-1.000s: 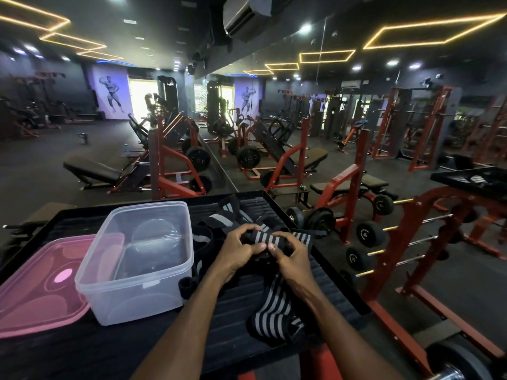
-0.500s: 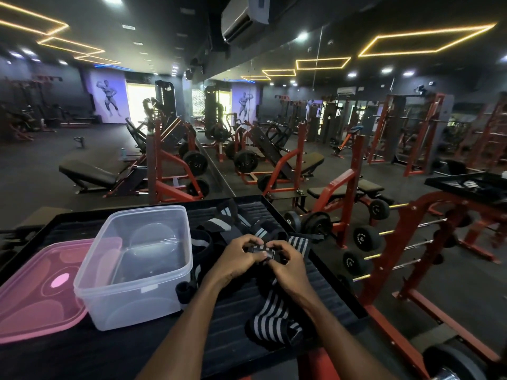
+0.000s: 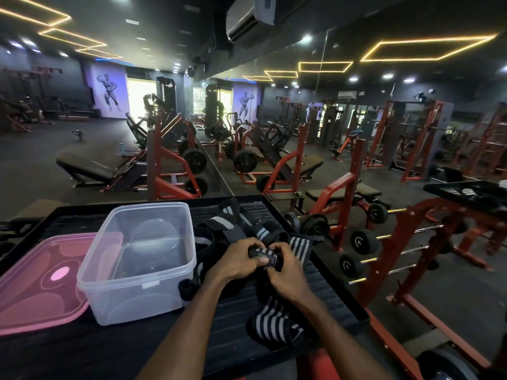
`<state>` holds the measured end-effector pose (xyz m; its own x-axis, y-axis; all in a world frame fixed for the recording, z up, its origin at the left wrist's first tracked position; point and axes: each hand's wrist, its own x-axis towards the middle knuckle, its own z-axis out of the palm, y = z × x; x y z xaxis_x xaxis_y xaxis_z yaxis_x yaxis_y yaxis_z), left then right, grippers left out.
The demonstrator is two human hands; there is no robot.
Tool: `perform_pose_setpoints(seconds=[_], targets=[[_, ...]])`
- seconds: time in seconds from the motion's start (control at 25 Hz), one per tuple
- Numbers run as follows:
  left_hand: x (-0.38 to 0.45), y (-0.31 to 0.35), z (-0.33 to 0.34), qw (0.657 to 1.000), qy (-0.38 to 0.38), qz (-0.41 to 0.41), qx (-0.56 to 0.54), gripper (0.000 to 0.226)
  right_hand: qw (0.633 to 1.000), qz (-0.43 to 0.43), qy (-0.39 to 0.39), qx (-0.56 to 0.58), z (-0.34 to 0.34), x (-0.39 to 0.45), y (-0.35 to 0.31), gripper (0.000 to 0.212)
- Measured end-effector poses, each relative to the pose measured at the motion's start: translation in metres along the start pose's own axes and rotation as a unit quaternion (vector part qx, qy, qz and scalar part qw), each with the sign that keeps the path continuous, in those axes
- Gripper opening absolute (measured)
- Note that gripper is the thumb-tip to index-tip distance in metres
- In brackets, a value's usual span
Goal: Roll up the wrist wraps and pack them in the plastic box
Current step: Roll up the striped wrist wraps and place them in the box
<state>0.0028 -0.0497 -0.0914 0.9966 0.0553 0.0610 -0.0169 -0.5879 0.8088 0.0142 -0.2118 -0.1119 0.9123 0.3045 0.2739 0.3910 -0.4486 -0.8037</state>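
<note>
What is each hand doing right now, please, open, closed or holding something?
Left hand: closed, pinching the striped wrist wrap being rolled.
Right hand: closed, gripping the same wrist wrap from the other side.

We see a pink lid (image 3: pixel 35 286) lying flat on the black counter (image 3: pixel 82 349), red weight machines (image 3: pixel 170 165) beyond, dumbbells (image 3: pixel 362 241) racked to our right.
</note>
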Motion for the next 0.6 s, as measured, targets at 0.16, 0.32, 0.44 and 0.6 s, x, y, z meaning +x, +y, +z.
perform_pose_setpoints(seconds=[0.16, 0.32, 0.44, 0.6], targets=[[-0.001, 0.001, 0.005, 0.994, -0.04, 0.004, 0.097, 0.024, 0.999, 0.031, -0.01, -0.027, -0.015, 0.003, 0.003, 0.026], [0.002, 0.002, 0.016, 0.989, -0.032, 0.011, 0.147, 0.034, 0.985, 0.123, 0.085, -0.084, -0.039, 0.011, 0.001, 0.011], [0.0, 0.006, 0.019, 0.993, 0.004, 0.019, 0.115, 0.04, 0.954, 0.227, 0.047, -0.191, -0.047, 0.012, 0.001, 0.032], [-0.002, 0.008, 0.019, 0.994, 0.053, 0.038, 0.082, 0.022, 0.946, 0.247, 0.032, -0.208, -0.035, 0.017, -0.003, 0.051]])
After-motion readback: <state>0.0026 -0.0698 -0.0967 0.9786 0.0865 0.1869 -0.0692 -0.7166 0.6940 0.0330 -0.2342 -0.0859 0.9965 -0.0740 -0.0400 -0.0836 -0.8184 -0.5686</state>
